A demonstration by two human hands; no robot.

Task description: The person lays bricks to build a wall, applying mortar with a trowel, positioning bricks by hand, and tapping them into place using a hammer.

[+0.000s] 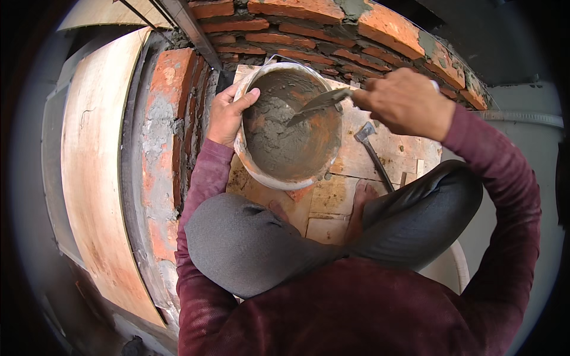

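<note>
1. Right hand: fingers closed around the handle end of a trowel.
2. Left hand: partly curled, thumb over the rim of a bucket, gripping its left side.
3. Trowel: blade inside the bucket's mouth, tip over grey mortar; contact cannot be determined.
4. Bucket: on wooden boards, in front of the crossed legs.
5. Hatchet: lying right of the bucket, apart from it.
6. Brick wall: beyond the bucket.

Building site, bare brick wall, bucket of mortar, trowel
</note>
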